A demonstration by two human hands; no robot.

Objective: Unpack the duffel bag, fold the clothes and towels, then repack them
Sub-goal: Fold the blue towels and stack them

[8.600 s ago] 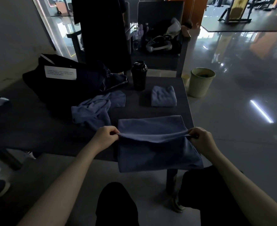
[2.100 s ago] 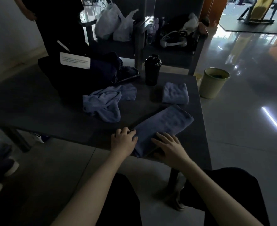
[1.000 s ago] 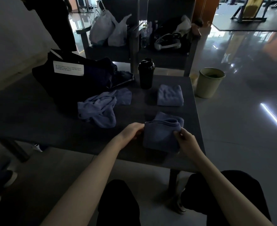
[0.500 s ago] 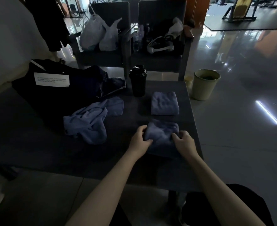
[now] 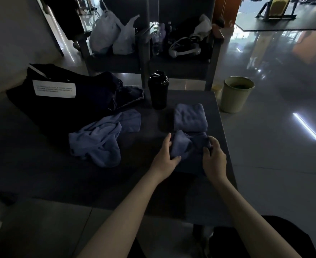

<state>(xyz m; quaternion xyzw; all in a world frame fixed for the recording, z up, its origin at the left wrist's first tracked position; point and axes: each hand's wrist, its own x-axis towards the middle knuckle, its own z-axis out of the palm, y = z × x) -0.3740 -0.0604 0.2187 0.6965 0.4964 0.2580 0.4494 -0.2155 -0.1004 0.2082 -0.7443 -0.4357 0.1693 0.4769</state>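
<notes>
A small folded towel (image 5: 189, 144) is held between both hands at the right side of the dark table (image 5: 41, 174), close to its right edge and well back from the near edge. The bundle's left end is gripped by the left hand (image 5: 164, 157), with the thumb laid on the towel's near side and the fingers curled around the far side. The right end is clasped by the right hand (image 5: 214, 159), its fingers bent over the cloth. The towel's longer side is set across, running from one hand to the other, roughly parallel to the near edge of the table; whether it is lifted or resting on the surface cannot be told. A second folded towel (image 5: 190, 117) is laid flat just behind it, toward the far right corner, the two nearly touching. A crumpled towel (image 5: 101, 138) is spread loosely near the middle of the table, left of the hands. The black duffel bag (image 5: 69, 108) is slumped at the far left, a white label (image 5: 54, 88) fixed to its side. A black bottle (image 5: 158, 90) is stood upright at the far edge. A bin (image 5: 236, 94) is seen on the floor past the far right corner, and chairs (image 5: 116, 64) loaded with plastic bags (image 5: 106, 34) are placed behind the table.
</notes>
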